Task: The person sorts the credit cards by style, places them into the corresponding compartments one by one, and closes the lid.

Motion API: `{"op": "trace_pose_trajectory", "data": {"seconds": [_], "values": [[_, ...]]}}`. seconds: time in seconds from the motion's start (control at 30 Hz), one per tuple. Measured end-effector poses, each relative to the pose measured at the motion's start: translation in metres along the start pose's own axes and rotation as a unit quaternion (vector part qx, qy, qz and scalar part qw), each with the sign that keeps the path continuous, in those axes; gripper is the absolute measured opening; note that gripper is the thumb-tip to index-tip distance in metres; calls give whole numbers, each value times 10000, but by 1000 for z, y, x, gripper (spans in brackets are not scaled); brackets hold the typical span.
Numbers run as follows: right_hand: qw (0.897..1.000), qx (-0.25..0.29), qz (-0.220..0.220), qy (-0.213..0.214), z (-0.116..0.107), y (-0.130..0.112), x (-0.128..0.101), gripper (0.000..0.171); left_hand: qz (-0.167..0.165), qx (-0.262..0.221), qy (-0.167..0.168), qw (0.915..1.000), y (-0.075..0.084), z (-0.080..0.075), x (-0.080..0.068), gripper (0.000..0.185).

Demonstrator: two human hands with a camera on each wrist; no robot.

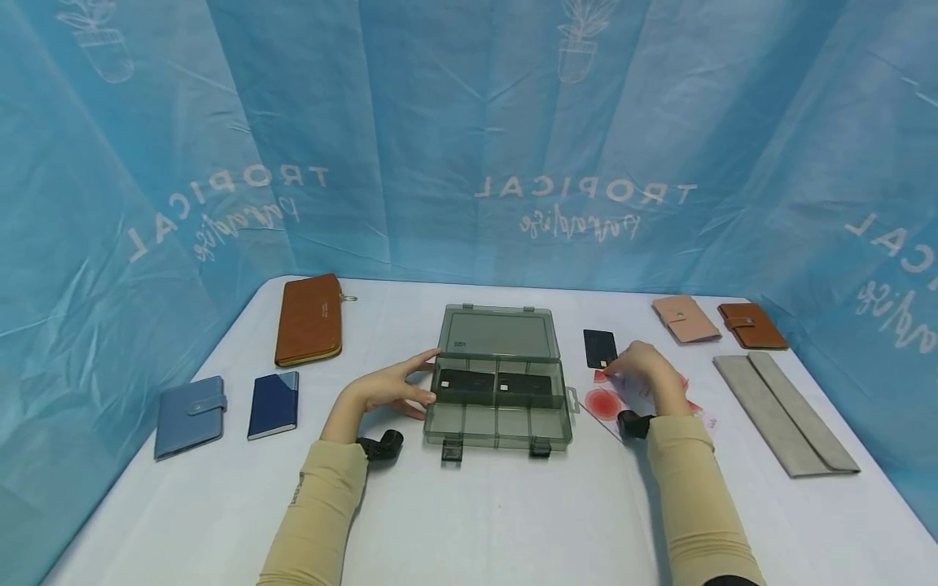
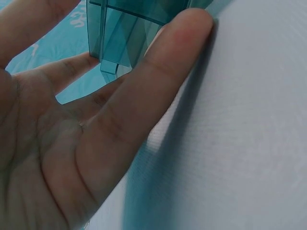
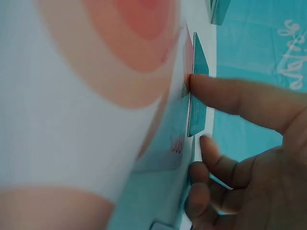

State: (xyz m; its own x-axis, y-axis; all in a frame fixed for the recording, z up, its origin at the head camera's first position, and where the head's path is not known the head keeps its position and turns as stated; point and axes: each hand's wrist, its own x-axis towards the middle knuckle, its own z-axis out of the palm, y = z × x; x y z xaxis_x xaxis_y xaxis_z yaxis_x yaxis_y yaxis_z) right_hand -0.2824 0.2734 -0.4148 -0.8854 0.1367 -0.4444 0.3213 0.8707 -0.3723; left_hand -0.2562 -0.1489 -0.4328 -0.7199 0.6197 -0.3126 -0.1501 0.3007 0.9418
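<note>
A clear grey plastic box lies with its lid open at the back; two black cards sit in its compartments. My left hand is spread at the box's left side, thumb near the front and fingers toward the back. At my right hand a black card lies on the table beside a clear sheet printed with red circles. In the right wrist view, one digit touches the card's near edge and the other fingers bend close by its end; I cannot tell whether they pinch it.
On the left lie a brown zip wallet, a light blue wallet and a dark blue notebook-like case. On the right are a pink wallet, a brown wallet and a long grey sleeve. Blue curtains enclose the table.
</note>
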Motion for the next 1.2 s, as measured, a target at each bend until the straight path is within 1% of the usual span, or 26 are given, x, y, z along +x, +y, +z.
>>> {"op": "trace_pose_trajectory", "data": {"seconds": [0.07, 0.13, 0.2, 0.27, 0.33, 0.4, 0.47, 0.57, 0.63, 0.67, 0.73, 0.8, 0.87, 1.03, 1.13, 1.2], "values": [[9999, -128, 23, -21, -1, -4, 0, 69, 5, -4, 1, 10000, -1, 0, 0, 87], [9992, -389, 46, 50, -2, -10, -1, 75, 7, -7, 4, 10000, -1, 0, 0, 87], [9981, -612, -14, 91, -3, -17, -1, 75, 6, -34, 12, 10000, -1, 0, 0, 87], [9971, -755, -15, 23, -5, -21, 2, 74, -3, -34, 14, 10000, -1, 0, 0, 87], [9973, -713, -35, -153, -7, -22, 5, 75, -13, -33, 14, 10000, 0, -1, 0, 87], [9981, -517, -46, -341, -8, -21, 8, 76, -31, -20, 19, 10000, 0, -1, 0, 87], [9988, -218, -177, -404, -10, -18, 12, 74, -55, -6, 29, 10000, 0, -1, 0, 88], [9966, 588, -530, -242, -11, -12, 16, 55, -59, 6, 41, 10000, 0, -1, 0, 87], [9898, 1192, -772, -144, -12, -9, 16, 43, -53, 9, 27, 10000, 0, -1, 1, 87], [9848, 1507, -853, -128, -12, -8, 16, 40, -45, 7, 15, 10000, 0, -1, 1, 87], [9742, 2023, -992, -144, -13, -7, 14, 43, -26, -3, -16, 10000, -1, 0, 1, 87], [9646, 2373, -1135, -189, -15, -9, 9, 47, -23, -20, -34, 10000, 0, 0, 1, 87], [9542, 2654, -1360, -258, -17, -12, 3, 51, -24, -39, -39, 10000, 0, 0, 1, 87], [9278, 3127, -1980, -465, -20, -28, -15, 55, -6, -63, -23, 10000, 2, 1, -1, 88], [9127, 3373, -2239, -546, -20, -40, -25, 55, -6, -63, -13, 10000, 3, 1, -1, 88], [9056, 3462, -2392, -526, -19, -46, -30, 52, -10, -52, -15, 10000, 2, 0, -1, 89]]}}
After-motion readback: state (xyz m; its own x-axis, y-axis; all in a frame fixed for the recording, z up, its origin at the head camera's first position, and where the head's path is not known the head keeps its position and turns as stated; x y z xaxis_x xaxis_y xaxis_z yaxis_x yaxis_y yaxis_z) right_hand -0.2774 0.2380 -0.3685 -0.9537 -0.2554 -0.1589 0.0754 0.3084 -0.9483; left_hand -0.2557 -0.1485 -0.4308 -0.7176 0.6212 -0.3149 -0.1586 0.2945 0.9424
